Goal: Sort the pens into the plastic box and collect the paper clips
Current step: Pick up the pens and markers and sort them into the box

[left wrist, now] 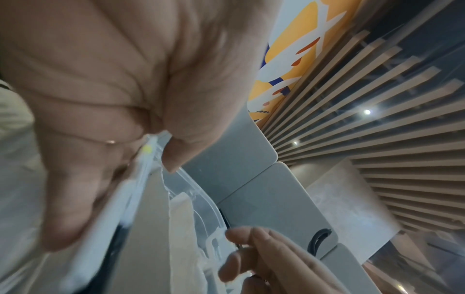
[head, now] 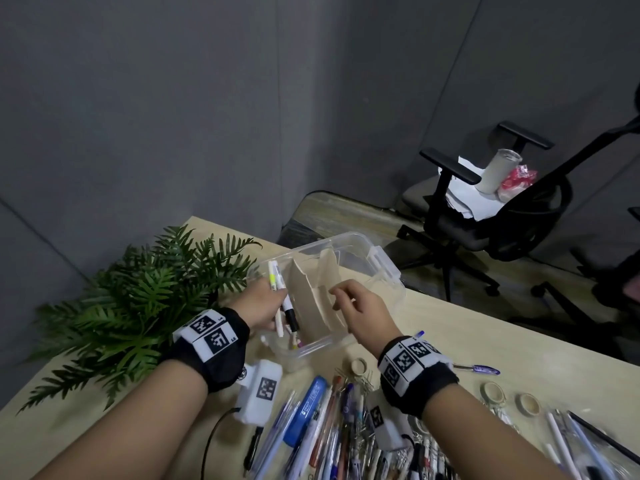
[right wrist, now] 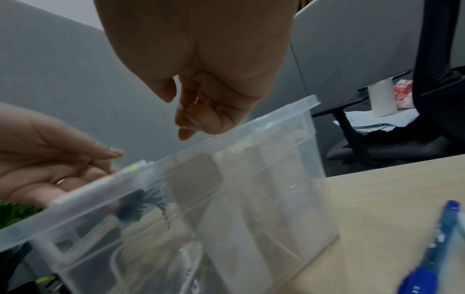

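My left hand (head: 261, 308) grips two markers (head: 282, 299), long axes tilted, tips down over the plastic box (head: 353, 251) left compartment. Right hand (head: 360, 311) loosely curled, empty, above the cardboard dividers (head: 311, 292).

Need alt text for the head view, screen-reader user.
Over a clear plastic box with cardboard dividers, the left hand holds two white pens at the box's left end while the right hand, fingers loosely curled, hovers over the middle. Loose pens and tape rolls lie on the pale table; a fern sits left.
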Demonstrator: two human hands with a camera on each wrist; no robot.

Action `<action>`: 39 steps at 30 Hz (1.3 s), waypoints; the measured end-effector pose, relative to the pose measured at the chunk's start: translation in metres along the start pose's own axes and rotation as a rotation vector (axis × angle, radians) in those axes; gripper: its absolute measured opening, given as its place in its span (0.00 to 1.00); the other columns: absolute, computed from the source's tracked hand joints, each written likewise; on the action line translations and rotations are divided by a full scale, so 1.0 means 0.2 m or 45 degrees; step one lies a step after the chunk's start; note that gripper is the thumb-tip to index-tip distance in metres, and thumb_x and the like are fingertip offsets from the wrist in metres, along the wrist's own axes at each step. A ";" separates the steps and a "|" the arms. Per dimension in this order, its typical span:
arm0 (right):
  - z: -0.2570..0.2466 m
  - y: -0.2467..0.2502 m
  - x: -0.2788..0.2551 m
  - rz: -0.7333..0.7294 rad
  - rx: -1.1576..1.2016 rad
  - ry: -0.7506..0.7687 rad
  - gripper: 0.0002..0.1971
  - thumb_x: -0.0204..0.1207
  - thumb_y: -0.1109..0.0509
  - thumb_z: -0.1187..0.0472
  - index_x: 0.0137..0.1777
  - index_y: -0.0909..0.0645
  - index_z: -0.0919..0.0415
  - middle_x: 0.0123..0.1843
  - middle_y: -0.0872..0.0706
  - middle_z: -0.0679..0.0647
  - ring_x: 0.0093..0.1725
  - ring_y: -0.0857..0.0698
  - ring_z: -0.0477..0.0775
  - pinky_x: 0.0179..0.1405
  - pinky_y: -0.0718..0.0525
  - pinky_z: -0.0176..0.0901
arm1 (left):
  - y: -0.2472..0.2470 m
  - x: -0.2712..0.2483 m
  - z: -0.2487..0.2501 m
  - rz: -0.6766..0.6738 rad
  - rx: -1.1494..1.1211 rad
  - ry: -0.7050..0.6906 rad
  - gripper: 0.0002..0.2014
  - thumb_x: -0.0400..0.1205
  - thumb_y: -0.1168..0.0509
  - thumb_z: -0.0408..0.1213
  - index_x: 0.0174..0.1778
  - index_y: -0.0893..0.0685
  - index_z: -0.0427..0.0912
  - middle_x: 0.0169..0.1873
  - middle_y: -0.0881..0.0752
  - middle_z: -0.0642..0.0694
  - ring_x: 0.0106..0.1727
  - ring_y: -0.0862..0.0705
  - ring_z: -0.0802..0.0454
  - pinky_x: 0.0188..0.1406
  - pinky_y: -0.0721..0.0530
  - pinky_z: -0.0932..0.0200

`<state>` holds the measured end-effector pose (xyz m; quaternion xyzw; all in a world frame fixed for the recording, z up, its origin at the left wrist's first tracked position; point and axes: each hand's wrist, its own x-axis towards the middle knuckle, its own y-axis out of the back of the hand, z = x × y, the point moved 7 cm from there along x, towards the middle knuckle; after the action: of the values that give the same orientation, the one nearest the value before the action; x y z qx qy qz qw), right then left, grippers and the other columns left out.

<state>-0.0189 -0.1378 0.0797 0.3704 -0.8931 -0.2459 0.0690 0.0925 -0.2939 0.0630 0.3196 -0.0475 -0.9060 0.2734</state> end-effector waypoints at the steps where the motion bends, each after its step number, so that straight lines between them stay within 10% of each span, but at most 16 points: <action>1: 0.01 0.04 -0.02 0.021 0.011 0.009 0.08 0.84 0.38 0.58 0.51 0.18 0.55 0.37 0.15 0.46 0.31 0.20 0.35 0.33 0.26 0.30 | -0.03 -0.01 -0.01 -0.049 -0.050 0.071 0.12 0.86 0.43 0.36 0.55 0.21 0.29 0.47 0.14 0.31 0.45 0.12 0.36 0.46 0.12 0.42; 8: 0.21 0.41 -0.21 0.284 -0.007 -0.026 0.05 0.82 0.36 0.58 0.48 0.18 0.52 0.34 0.17 0.48 0.29 0.22 0.39 0.30 0.27 0.27 | -0.11 -0.10 0.05 -0.079 0.117 0.122 0.14 0.85 0.41 0.43 0.60 0.25 0.36 0.55 0.21 0.38 0.57 0.19 0.40 0.59 0.16 0.44; 13: 0.52 0.65 -0.38 0.377 -0.095 -0.238 0.03 0.81 0.34 0.55 0.45 0.21 0.48 0.37 0.17 0.51 0.33 0.19 0.45 0.37 0.21 0.42 | -0.20 -0.14 0.21 0.070 0.216 -0.172 0.13 0.82 0.38 0.48 0.54 0.21 0.42 0.47 0.16 0.42 0.46 0.18 0.47 0.42 0.16 0.54; 26: 0.97 0.71 -0.61 0.040 -0.487 -0.605 0.15 0.76 0.31 0.42 0.53 0.22 0.51 0.43 0.15 0.47 0.42 0.16 0.49 0.42 0.19 0.42 | -1.04 -0.17 0.06 -0.199 0.420 -0.241 0.07 0.79 0.32 0.43 0.46 0.20 0.45 0.40 0.17 0.46 0.37 0.17 0.49 0.36 0.19 0.57; 39: 1.37 0.77 -0.78 -0.198 -0.599 -0.837 0.21 0.62 0.25 0.34 0.37 0.24 0.50 0.34 0.14 0.45 0.38 0.16 0.47 0.51 0.16 0.49 | -1.41 0.08 -0.24 -0.078 0.756 -0.136 0.13 0.74 0.26 0.48 0.48 0.17 0.46 0.44 0.15 0.52 0.45 0.16 0.54 0.49 0.15 0.56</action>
<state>-0.0879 0.1695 -0.0742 0.3125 -0.7562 -0.5533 -0.1560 -0.0191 -0.0588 -0.0575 0.3386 -0.3147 -0.8760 0.1376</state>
